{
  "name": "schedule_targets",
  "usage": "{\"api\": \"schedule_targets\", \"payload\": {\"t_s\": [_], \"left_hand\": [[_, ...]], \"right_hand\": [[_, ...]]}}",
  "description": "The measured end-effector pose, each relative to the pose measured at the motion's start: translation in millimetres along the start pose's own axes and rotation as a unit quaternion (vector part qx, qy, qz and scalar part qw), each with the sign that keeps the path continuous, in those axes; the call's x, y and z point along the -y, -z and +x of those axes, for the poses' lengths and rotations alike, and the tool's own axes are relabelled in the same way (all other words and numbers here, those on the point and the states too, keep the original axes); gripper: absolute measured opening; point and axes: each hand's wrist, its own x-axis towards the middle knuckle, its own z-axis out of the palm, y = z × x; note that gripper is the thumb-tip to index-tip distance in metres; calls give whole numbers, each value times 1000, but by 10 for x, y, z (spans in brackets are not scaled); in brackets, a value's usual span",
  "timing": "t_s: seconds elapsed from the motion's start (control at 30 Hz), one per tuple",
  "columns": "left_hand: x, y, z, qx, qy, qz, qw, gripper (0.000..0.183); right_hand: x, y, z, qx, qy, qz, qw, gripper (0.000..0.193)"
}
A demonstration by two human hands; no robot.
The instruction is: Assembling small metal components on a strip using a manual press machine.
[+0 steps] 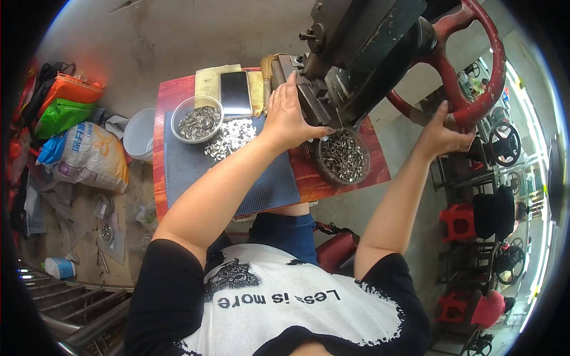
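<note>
My left hand (288,118) lies at the bed of a dark hand press (314,104), fingers stretched out along its side and thumb spread wide toward its near edge. I see nothing held in it. At the right, my right hand (440,137) grips the lower rim of the press's worn red handwheel (496,65), the rim passing between thumb and fingers. Just below the press stands a clear round tub (343,157) full of small metal parts. Left of my left forearm, a pile of small flat silvery pieces (231,139) lies on a blue-grey mat (261,187).
Beside the pile stands a clear bowl (199,120) of small metal parts. A phone (236,92) lies on a yellow cloth (208,77), near a brush (268,71). Left are a white bucket (138,135) and a stuffed sack (92,155). Red stools (456,222) and other handwheels stand right.
</note>
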Motion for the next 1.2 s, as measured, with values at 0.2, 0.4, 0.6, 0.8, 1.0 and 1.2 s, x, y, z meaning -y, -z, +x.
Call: {"api": "schedule_targets", "payload": {"t_s": [0.2, 0.4, 0.6, 0.8, 1.0, 1.2], "left_hand": [[73, 26, 48, 2, 8, 12, 1000, 140], [349, -15, 470, 59, 3, -10, 998, 146], [460, -68, 699, 87, 16, -6, 996, 144], [463, -108, 731, 88, 11, -3, 996, 143], [356, -18, 539, 72, 35, 8, 997, 144], [43, -4, 84, 25, 18, 16, 999, 141]], "right_hand": [[-335, -163, 183, 194, -80, 90, 974, 69], [-221, -126, 1192, 299, -32, -1, 954, 62], [-238, -365, 1603, 357, -195, 265, 874, 34], [-266, -232, 611, 158, -158, 313, 923, 27], [-272, -308, 419, 164, -202, 377, 889, 28], [-290, -285, 418, 138, -209, 355, 901, 29]]}}
